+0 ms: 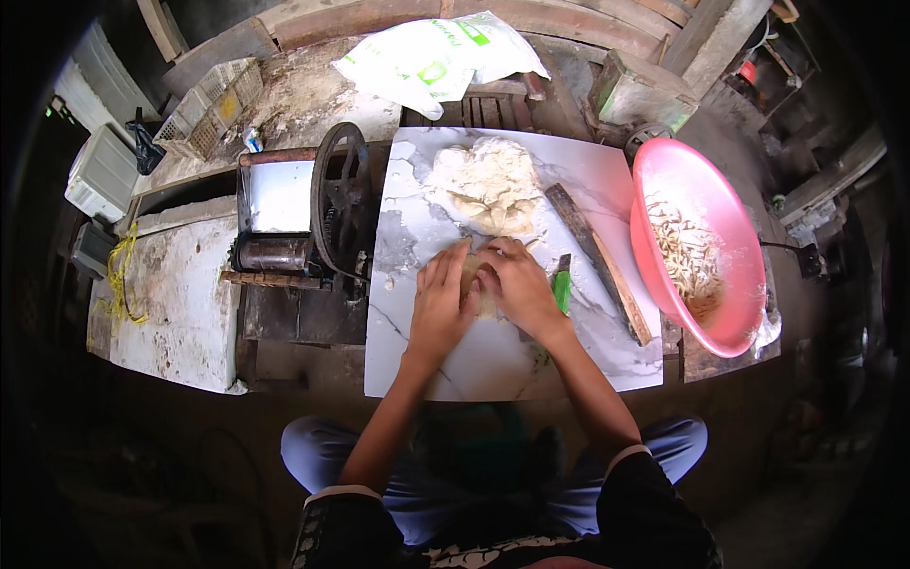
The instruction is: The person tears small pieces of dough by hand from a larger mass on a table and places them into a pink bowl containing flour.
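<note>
As both hands (440, 296) (521, 289) clasp dough (472, 270), its visible length points forward; much is hidden.

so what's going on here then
A person's left hand and right hand curl around a small piece of dough on a marbled board. A larger lump of dough lies just beyond. A green-handled tool and a wooden stick lie to the right, with a pink basin of pale floury strips farther right.
</note>
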`<state>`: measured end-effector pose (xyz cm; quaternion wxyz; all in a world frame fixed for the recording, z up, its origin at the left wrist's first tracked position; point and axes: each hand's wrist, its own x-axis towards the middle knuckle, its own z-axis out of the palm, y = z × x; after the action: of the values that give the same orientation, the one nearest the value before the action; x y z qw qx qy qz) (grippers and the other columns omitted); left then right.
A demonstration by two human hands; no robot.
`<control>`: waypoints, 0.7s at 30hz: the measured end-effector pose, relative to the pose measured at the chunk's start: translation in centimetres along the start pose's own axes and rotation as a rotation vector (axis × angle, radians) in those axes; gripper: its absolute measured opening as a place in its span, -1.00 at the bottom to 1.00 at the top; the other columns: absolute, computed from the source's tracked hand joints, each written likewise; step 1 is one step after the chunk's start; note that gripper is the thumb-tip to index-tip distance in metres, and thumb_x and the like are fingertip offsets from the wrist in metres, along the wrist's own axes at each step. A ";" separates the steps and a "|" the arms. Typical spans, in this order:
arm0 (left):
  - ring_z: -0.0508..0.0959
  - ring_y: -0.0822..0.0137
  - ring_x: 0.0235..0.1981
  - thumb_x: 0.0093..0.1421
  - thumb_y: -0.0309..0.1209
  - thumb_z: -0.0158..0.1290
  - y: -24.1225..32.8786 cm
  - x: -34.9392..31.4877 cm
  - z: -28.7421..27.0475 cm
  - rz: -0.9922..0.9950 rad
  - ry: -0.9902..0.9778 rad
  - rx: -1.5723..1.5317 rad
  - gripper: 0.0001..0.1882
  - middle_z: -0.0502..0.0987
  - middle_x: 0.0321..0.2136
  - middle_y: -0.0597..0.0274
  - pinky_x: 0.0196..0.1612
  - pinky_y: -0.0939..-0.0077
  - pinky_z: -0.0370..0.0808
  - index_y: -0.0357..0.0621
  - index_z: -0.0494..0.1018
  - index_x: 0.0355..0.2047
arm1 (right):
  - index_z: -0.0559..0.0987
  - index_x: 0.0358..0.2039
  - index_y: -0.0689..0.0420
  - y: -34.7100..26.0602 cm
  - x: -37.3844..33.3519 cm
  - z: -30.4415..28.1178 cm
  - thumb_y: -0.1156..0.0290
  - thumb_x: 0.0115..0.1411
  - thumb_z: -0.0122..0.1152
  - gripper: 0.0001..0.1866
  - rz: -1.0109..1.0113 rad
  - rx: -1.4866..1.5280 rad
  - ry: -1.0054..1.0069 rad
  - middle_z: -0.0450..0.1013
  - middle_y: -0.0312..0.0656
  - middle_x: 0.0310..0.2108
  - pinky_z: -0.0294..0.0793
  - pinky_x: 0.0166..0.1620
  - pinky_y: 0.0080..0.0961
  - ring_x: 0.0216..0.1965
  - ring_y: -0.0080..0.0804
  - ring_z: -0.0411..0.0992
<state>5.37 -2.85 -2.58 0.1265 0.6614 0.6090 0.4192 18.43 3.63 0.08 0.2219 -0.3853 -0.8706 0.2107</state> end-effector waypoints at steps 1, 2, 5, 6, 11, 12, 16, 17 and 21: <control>0.27 0.01 0.03 0.01 -0.50 -0.01 0.1 0.0 0.1 0.010 0.020 0.000 -0.40 0.33 -0.04 -0.05 0.10 0.24 0.12 -0.18 0.16 0.12 | 0.46 -0.24 0.25 -0.2 -0.1 -0.1 0.52 0.01 0.13 -0.75 0.023 0.006 0.014 0.36 -0.03 -0.19 0.32 -0.04 -0.30 -0.12 -0.05 0.30; 0.27 0.01 0.03 0.01 -0.50 -0.01 0.2 -0.1 0.1 0.005 0.017 -0.003 -0.40 0.33 -0.04 -0.05 0.10 0.24 0.12 -0.18 0.16 0.12 | 0.46 -0.24 0.25 -0.2 -0.1 -0.2 0.52 0.01 0.13 -0.75 0.027 0.006 0.009 0.36 -0.03 -0.19 0.32 -0.04 -0.30 -0.12 -0.05 0.30; 0.26 0.05 0.06 -0.02 -0.51 0.00 0.4 0.0 0.1 -0.002 -0.015 0.025 -0.38 0.30 0.00 -0.03 0.10 0.24 0.12 -0.24 0.14 0.11 | 0.44 -0.23 0.25 -0.1 0.3 -0.3 0.53 0.00 0.12 -0.73 0.062 -0.017 -0.022 0.34 -0.01 -0.18 0.31 -0.03 -0.29 -0.12 -0.04 0.29; 0.26 0.05 0.06 -0.01 -0.51 -0.01 0.5 0.0 0.1 -0.005 -0.010 0.007 -0.39 0.30 0.00 -0.03 0.10 0.24 0.12 -0.24 0.14 0.11 | 0.43 -0.20 0.24 0.1 0.4 -0.3 0.53 0.00 0.12 -0.71 0.050 -0.019 -0.028 0.34 -0.01 -0.17 0.30 -0.02 -0.29 -0.12 -0.04 0.29; 0.25 0.04 0.07 0.01 -0.50 -0.03 0.6 0.1 0.2 -0.025 0.013 -0.027 -0.40 0.30 0.01 -0.03 0.11 0.23 0.12 -0.24 0.14 0.11 | 0.44 -0.20 0.24 0.3 0.5 0.2 0.53 0.00 0.12 -0.71 -0.012 -0.050 -0.007 0.34 0.02 -0.18 0.27 0.00 -0.29 -0.12 -0.02 0.28; 0.25 0.04 0.07 0.01 -0.50 -0.03 0.5 0.1 0.2 -0.025 0.013 -0.026 -0.41 0.30 0.01 -0.03 0.11 0.22 0.12 -0.23 0.14 0.11 | 0.45 -0.21 0.25 0.1 0.5 0.2 0.53 -0.01 0.13 -0.71 -0.022 -0.068 0.006 0.35 0.02 -0.20 0.28 0.00 -0.29 -0.12 -0.02 0.28; 0.24 0.03 0.07 0.02 -0.49 -0.04 0.2 0.2 0.3 -0.030 0.011 -0.029 -0.41 0.30 0.01 -0.03 0.11 0.22 0.12 -0.20 0.14 0.12 | 0.48 -0.26 0.24 0.4 1.0 0.1 0.50 -0.01 0.16 -0.75 0.003 -0.038 0.016 0.39 0.03 -0.25 0.28 -0.01 -0.29 -0.12 -0.02 0.29; 0.24 0.03 0.07 0.02 -0.49 -0.04 0.2 0.2 0.2 -0.028 0.012 -0.027 -0.41 0.30 0.01 -0.03 0.11 0.22 0.12 -0.20 0.14 0.12 | 0.48 -0.26 0.24 0.4 1.0 -0.1 0.50 -0.01 0.16 -0.75 0.001 -0.037 0.019 0.39 0.03 -0.25 0.28 -0.01 -0.29 -0.12 -0.02 0.29; 0.27 0.01 0.03 0.01 -0.53 -0.05 0.1 0.3 0.4 -0.019 0.035 -0.022 -0.43 0.32 -0.04 -0.05 0.08 0.22 0.15 -0.19 0.17 0.10 | 0.48 -0.28 0.21 0.7 1.3 -0.5 0.50 -0.01 0.18 -0.77 0.118 0.048 -0.079 0.39 0.01 -0.25 0.30 -0.03 -0.33 -0.10 -0.04 0.29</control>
<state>5.70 -2.49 -2.60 0.1272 0.6467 0.6127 0.4362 18.32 5.20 0.42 0.1838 -0.4218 -0.8492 0.2591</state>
